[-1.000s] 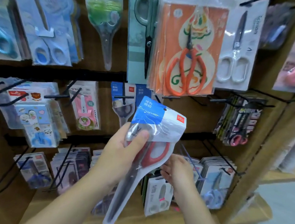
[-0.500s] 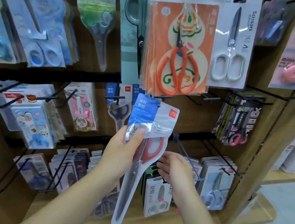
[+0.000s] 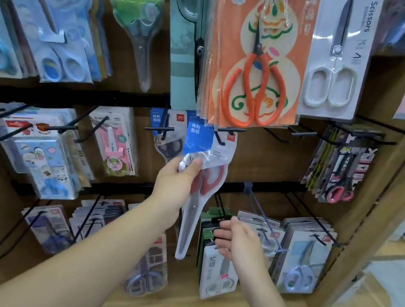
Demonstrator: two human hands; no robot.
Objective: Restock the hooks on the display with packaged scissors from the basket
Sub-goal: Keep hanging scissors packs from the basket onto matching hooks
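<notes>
While the left hand point(image 3: 174, 188) grips the packaged scissors point(image 3: 195, 211) with its thumb pressed on the front film beside the red handles, we see the pack upright at the middle row. Its blue header is level with a black hook point(image 3: 220, 137). The hook's upturned tip shows in front of the card, but we cannot tell whether the card is threaded onto it.

The orange-handled scissors pack point(image 3: 256, 58) hangs directly above, and its lower edge overlaps the top of our pack. Just to the left, a neighbouring hook carries matching blue-headed packs point(image 3: 158, 118), close enough to touch ours.

The right hand point(image 3: 234, 239) sits lower, with its fingers loosely curled against the tops of the dark green packs point(image 3: 209, 220). We cannot tell whether it pinches anything. Beside that hand a bluish hook point(image 3: 262, 217) juts out from the rail towards us, crossing in front of the bottom-row packs.

To the right of our pack the wooden backboard point(image 3: 266, 161) shows between thin black hooks, as far as the stacked packs with pink handles point(image 3: 339, 193). A wooden side post point(image 3: 372, 212) closes the display on the right, and a wooden shelf point(image 3: 177, 306) edges it below.
</notes>
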